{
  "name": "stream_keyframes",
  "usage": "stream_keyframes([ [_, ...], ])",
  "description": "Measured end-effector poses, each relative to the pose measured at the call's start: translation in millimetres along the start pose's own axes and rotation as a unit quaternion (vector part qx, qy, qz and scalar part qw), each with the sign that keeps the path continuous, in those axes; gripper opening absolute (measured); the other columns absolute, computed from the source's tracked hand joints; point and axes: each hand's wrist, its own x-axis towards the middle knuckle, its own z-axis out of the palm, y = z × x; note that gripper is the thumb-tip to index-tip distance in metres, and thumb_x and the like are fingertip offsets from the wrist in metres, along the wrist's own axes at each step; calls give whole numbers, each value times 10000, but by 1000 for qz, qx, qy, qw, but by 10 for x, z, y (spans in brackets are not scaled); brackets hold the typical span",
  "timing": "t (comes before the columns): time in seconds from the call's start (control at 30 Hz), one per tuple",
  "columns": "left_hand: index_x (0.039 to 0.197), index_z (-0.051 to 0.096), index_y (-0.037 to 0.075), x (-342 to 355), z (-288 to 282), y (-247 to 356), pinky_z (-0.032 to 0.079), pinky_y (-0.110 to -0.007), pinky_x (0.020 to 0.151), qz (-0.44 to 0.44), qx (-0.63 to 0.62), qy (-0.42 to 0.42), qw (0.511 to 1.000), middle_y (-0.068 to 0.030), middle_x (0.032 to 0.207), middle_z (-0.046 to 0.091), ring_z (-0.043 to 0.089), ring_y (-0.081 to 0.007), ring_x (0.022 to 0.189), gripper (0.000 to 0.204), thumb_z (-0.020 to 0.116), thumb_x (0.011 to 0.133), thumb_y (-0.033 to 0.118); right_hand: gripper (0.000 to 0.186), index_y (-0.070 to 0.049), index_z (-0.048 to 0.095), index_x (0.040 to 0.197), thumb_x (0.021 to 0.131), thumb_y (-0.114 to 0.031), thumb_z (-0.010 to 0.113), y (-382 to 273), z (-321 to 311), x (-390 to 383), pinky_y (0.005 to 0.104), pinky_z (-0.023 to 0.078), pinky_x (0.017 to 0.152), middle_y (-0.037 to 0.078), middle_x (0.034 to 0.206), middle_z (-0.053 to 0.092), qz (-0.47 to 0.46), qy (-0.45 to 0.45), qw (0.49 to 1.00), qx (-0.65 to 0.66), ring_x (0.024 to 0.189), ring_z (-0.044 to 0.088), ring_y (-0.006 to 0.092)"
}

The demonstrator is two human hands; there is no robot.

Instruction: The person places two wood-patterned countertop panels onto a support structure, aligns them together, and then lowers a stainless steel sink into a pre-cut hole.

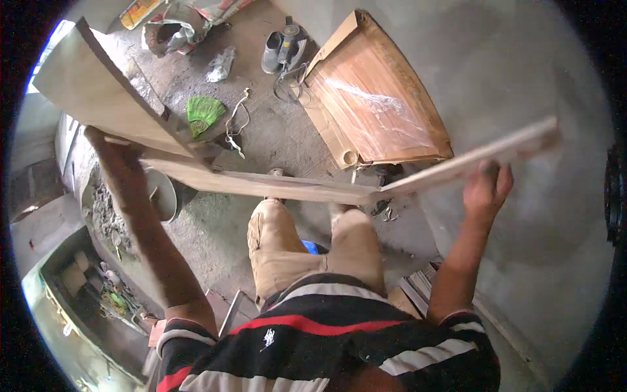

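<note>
A pale wooden frame (pixel 294 187) of joined boards stretches across in front of me, above my knees. Its wide board (pixel 108 91) rises at the far left, and a narrower board (pixel 470 155) angles up to the right. My right hand (pixel 486 189) is closed around the lower edge of that narrower board. At the other end, my left hand (pixel 101 138) grips the frame where the wide board meets the long middle one; its fingers are mostly hidden.
A plastic-wrapped wooden panel (pixel 379 98) in cardboard leans against the grey wall. Beyond the frame lie a green hand broom (pixel 204 114), a pale cord (pixel 238 124), grey shoes (pixel 272 52) and an angle grinder (pixel 289 44). A bucket (pixel 161 196) stands near my left forearm.
</note>
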Motion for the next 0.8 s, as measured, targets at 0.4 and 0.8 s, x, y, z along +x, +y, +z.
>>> stream_keyframes([
  [0.4,1422,493,72,-1736,-2147,701,487,-334,912,64,113,191,973,-78,1220,619,605,-193,1059,658,533,1010,583,308,-54,755,1078,909,-310,722,-1222,1246,272,303,510,912,63,1005,757,4,-301,942,146,969,679,136],
  [0.8,1418,538,61,-2400,-3838,-799,444,-311,1016,184,418,265,849,-140,1313,602,582,-224,1146,572,551,1030,480,545,-77,705,1050,921,-604,649,-584,2366,-472,288,460,786,-25,895,634,81,-528,824,189,841,555,136],
])
